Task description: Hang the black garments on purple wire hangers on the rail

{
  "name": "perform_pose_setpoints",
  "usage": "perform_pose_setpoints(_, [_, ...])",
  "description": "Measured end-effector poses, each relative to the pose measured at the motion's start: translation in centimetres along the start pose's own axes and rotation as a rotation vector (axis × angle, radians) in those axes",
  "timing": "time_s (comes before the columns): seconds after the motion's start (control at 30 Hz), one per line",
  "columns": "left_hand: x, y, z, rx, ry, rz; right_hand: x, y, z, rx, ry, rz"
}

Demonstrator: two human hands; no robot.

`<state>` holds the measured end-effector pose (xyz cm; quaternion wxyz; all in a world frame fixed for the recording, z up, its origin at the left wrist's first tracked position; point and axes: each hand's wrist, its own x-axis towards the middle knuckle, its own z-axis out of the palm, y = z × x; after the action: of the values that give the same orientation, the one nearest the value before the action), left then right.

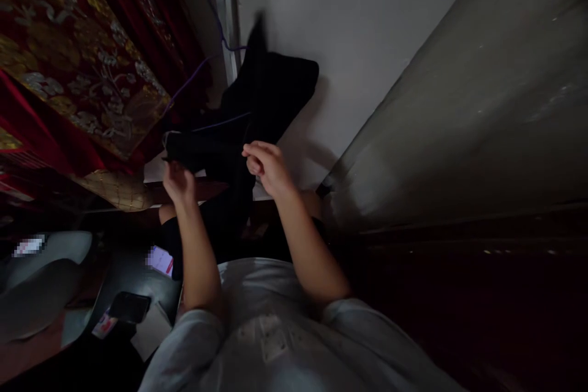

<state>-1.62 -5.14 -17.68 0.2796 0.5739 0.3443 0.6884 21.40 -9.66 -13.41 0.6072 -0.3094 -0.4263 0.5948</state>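
Observation:
A black garment (257,104) hangs in front of me, held up against a pale wall. My left hand (178,182) is closed on its lower left edge, with the fingers curled round the fabric. My right hand (265,165) pinches the cloth near the middle, fingers bent together. Part of the garment drapes down between my forearms toward my lap. I wear a light grey short-sleeved shirt (275,331).
A red and gold patterned cloth (68,49) hangs at the left. A purple cable (215,18) runs down the wall. A dark phone (129,306) and papers lie on a dark surface at the lower left. A grey panel (459,104) fills the right.

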Motion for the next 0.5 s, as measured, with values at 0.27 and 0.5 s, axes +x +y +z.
perform_pose_setpoints(0.27, [-5.9,-1.4,3.8,-0.058,0.110,-0.239,-2.5,2.9,-4.7,-0.019,0.323,0.008])
perform_pose_setpoints(0.5, [-7.0,4.1,8.6,-0.124,-0.042,-0.116,-3.8,2.2,-3.2,-0.420,-0.180,-0.145])
